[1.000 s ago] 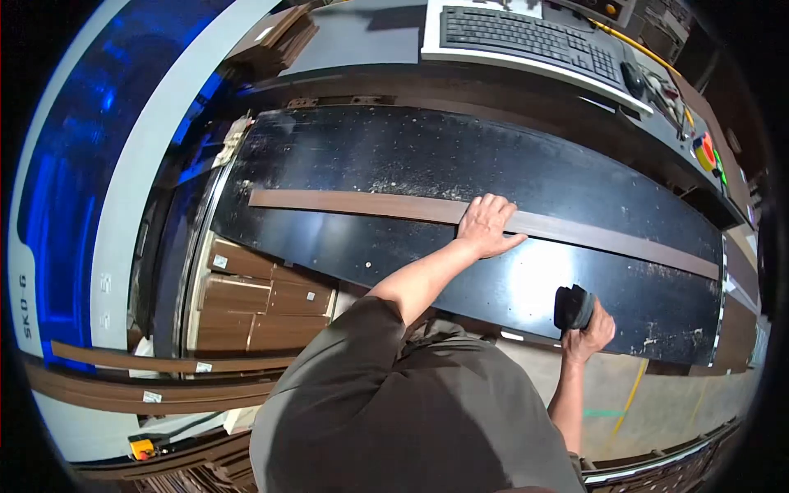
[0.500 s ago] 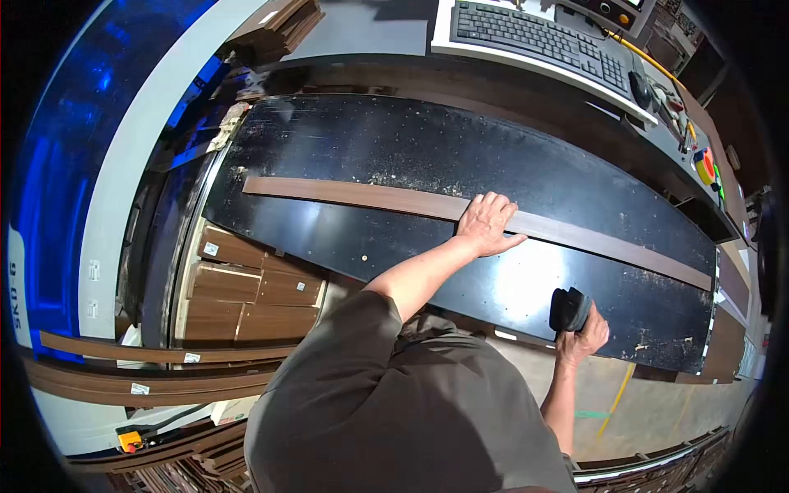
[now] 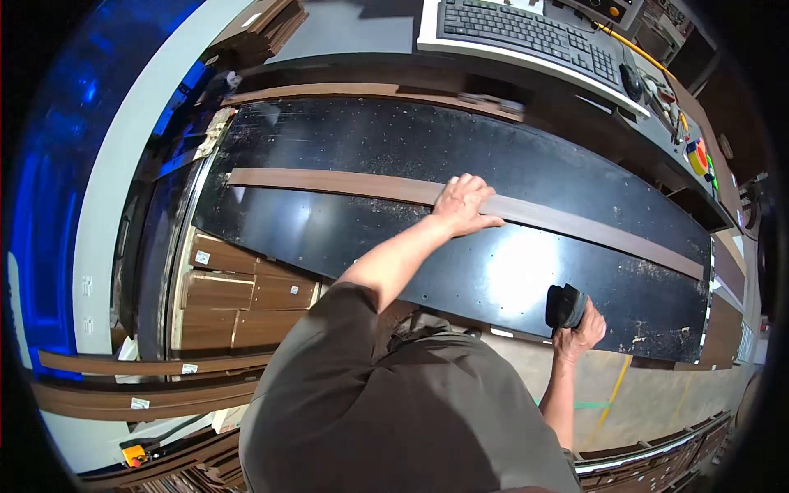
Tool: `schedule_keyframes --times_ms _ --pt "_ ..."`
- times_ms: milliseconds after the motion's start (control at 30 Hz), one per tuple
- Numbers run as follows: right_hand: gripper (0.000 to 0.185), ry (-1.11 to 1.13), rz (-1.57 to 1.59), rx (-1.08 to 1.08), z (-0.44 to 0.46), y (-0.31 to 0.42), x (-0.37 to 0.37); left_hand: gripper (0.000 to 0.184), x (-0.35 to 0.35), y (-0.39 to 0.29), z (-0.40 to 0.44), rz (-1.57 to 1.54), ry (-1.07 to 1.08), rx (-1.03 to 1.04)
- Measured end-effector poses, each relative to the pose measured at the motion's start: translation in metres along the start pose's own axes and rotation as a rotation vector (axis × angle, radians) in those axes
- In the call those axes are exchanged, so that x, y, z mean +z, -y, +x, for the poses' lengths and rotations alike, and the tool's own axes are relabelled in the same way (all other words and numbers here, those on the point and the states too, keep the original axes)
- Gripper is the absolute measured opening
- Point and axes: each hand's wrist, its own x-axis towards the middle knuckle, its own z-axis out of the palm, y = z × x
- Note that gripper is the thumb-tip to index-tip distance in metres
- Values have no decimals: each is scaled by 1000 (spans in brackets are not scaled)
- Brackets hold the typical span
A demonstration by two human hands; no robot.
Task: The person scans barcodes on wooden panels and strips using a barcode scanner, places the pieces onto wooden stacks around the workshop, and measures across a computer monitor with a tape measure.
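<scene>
A long narrow brown strip (image 3: 567, 220) lies lengthwise across the dark, speckled table (image 3: 362, 234). My left hand (image 3: 464, 205) rests on the middle of the strip, palm down, fingers stretched over it and the thumb pointing right. Near the table's front edge, my right hand (image 3: 585, 329) grips a black object (image 3: 565, 307), whose exact kind I cannot make out. That object is apart from the strip.
Behind the table, a shelf holds a keyboard (image 3: 526, 37) and a mouse (image 3: 631, 82). Brown boards (image 3: 218, 304) are stacked at the left, beside the blue and white machine (image 3: 57, 205). More brown strips (image 3: 90, 398) lie at the lower left.
The strip and my left hand have shifted left and slightly up in view, partly with the camera's movement. Brown pieces now show along the table's back edge. My right hand keeps its grip.
</scene>
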Motion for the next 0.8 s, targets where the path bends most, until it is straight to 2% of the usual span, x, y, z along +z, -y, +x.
schedule_keyframes --times_ms 267,533,733,800 --pt "53 17 -7 12 3 3 -3 74 -19 26 0 -113 34 -18" --pt "52 64 -24 28 4 4 -1 68 -22 30 28 -275 57 -88" --pt "47 95 -74 104 5 3 -6 64 -8 36 112 -320 -15 24" --pt "47 83 -79 118 5 5 -5 66 14 51 157 -301 -113 182"
